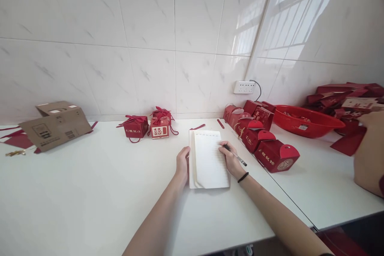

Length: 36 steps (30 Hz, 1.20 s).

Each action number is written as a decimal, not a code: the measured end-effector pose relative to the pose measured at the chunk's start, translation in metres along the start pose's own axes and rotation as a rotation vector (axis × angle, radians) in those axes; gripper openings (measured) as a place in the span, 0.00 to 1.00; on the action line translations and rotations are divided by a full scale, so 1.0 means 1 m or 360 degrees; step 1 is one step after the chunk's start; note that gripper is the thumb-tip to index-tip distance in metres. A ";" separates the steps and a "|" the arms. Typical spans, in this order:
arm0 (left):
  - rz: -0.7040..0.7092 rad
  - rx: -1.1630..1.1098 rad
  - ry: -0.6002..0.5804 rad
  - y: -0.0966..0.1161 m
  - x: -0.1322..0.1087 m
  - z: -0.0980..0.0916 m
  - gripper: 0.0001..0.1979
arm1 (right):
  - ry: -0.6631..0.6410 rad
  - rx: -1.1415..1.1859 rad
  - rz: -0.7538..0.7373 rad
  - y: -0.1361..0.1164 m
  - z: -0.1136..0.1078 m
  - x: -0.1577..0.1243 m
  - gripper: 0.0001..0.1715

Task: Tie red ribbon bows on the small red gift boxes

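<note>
A notebook [210, 164] with lined white pages lies open before me on the white table; a row of writing shows near the top of the page. My left hand [182, 165] grips its left edge, the thumb on top and the other fingers hidden beneath. In my right hand [231, 159] is a pen [241, 161], held in a writing grip with its tip end over the right side of the page. The right hand rests against the notebook's right edge, and a black band circles that wrist.
Small red gift boxes [135, 127] stand at the back left, near a cardboard box [58, 128]. More red boxes [277, 155] line the right, beside a red basin [306, 122] and a heap of red packaging [354, 100]. A power strip [244, 87] is on the tiled wall.
</note>
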<state>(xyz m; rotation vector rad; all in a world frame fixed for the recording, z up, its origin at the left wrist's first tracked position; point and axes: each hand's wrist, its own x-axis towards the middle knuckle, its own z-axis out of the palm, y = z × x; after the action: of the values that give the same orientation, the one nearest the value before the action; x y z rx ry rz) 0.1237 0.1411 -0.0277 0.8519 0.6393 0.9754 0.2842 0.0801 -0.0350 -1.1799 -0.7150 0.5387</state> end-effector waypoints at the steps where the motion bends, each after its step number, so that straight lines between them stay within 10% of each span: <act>1: -0.0033 -0.0024 -0.0045 0.001 -0.003 0.001 0.13 | -0.0014 0.0014 0.0017 0.001 -0.001 0.000 0.12; 7: -0.0075 0.0007 -0.0327 0.004 -0.012 0.008 0.16 | -0.0062 0.0137 0.0118 0.002 -0.009 0.006 0.13; 19: 0.0635 0.0602 0.0070 0.002 -0.008 0.003 0.11 | -0.0146 0.0294 0.0114 -0.011 -0.011 0.006 0.13; 36: 0.0632 0.0660 -0.0194 0.002 -0.009 0.005 0.20 | -0.0089 0.0415 0.0197 -0.008 -0.011 0.009 0.13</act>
<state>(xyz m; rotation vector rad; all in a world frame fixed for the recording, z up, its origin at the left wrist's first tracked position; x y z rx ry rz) 0.1232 0.1317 -0.0223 1.4337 0.5870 1.1529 0.2987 0.0769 -0.0282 -0.9719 -0.6015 0.7478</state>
